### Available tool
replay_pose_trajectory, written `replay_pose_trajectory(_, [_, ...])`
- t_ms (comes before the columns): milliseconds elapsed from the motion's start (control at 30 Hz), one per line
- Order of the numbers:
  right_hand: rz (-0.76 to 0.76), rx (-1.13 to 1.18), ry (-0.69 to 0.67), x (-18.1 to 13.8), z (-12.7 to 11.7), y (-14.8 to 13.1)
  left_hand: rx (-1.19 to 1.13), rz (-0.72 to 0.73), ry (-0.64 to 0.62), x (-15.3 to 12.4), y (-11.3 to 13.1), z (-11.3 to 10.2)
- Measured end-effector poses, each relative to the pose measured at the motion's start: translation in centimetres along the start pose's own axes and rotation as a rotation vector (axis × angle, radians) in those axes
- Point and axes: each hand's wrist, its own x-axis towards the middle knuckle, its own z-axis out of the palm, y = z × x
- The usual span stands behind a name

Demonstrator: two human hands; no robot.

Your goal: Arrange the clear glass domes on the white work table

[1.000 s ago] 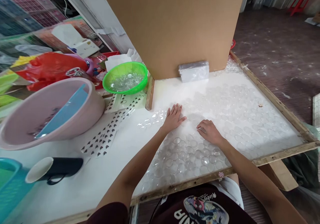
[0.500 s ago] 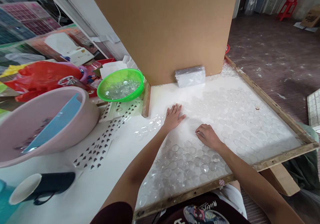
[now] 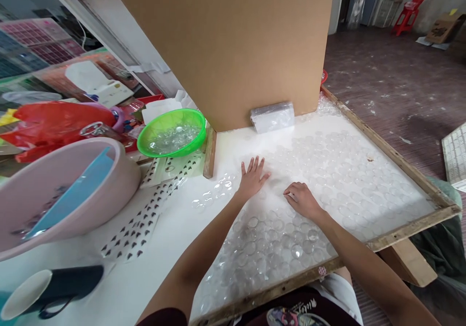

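My left hand (image 3: pixel 253 178) lies flat on the white board (image 3: pixel 233 144), fingers spread. Just right of it, my right hand (image 3: pixel 302 201) rests low over the board with its fingers curled together. A small pale glint shows at its fingertips, but what they hold, if anything, is too small to make out. Clear round domed pieces (image 3: pixel 276 241) cover the board in front of both hands. More flat-lying clear pieces (image 3: pixel 349 171) spread over the right side, and a small cluster (image 3: pixel 214 190) sits left of my left wrist.
A wooden frame (image 3: pixel 393 146) edges the board. Behind stand a tall cardboard sheet (image 3: pixel 247 49) and a clear plastic bundle (image 3: pixel 273 117). At left are a green basket (image 3: pixel 171 149) of clear pieces, a pink basin (image 3: pixel 109 190), a sheet of dark stickers (image 3: pixel 145 219) and a dark mug (image 3: pixel 78 285).
The view has shifted slightly, so the background sits a little lower and further left. Both hands keep nearly the same pose and place, the left flat and the right curled.
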Motion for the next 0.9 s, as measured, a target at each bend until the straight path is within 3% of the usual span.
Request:
replay_pose_trajectory(167, [0.063,-0.002,0.117,0.3,-1.1,0.1,-0.065,0.229,-0.075,-3.0,3.9,-0.1])
replay_pose_trajectory(333, [0.124,0.007,0.182,0.3,-1.9,0.5,-0.07,0.343,-0.105,-3.4,6.5,0.5])
replay_pose_trajectory(900, [0.174,0.008,0.179,0.3,-2.0,0.9,-0.07,0.274,-0.088,0.4,5.4,1.0])
